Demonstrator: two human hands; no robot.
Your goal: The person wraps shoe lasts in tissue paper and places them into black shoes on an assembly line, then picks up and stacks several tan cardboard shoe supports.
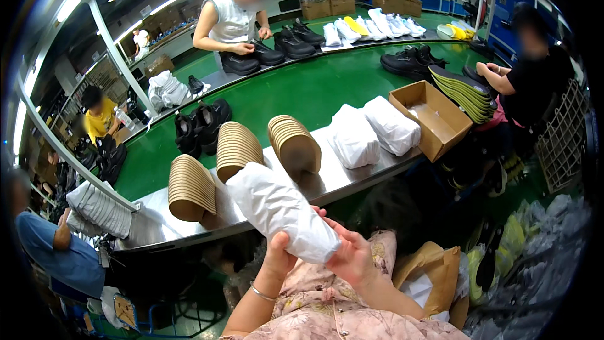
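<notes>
A long bundle wrapped in white paper (pixel 286 214) is held up in front of me, tilted with its far end to the left. My left hand (pixel 280 255) grips its near end from the left, thumb against the paper. On the right side of the same end, my right hand (pixel 350 254) is closed round it. What lies inside the wrapping is hidden. Just beyond the bundle, nested curved brown cardboard pieces stand in stacks: a left stack (pixel 192 189), a middle stack (pixel 239 151) and a right stack (pixel 294 145), all on the metal ledge (pixel 340 190).
Two white-wrapped bundles (pixel 372 132) and an open cardboard box (pixel 434 119) stand right on the ledge. Behind runs a green conveyor belt (pixel 340 88) with black shoes (pixel 204 126). Co-workers sit or stand across, left and right. A brown paper bag (pixel 434 271) lies by my right side.
</notes>
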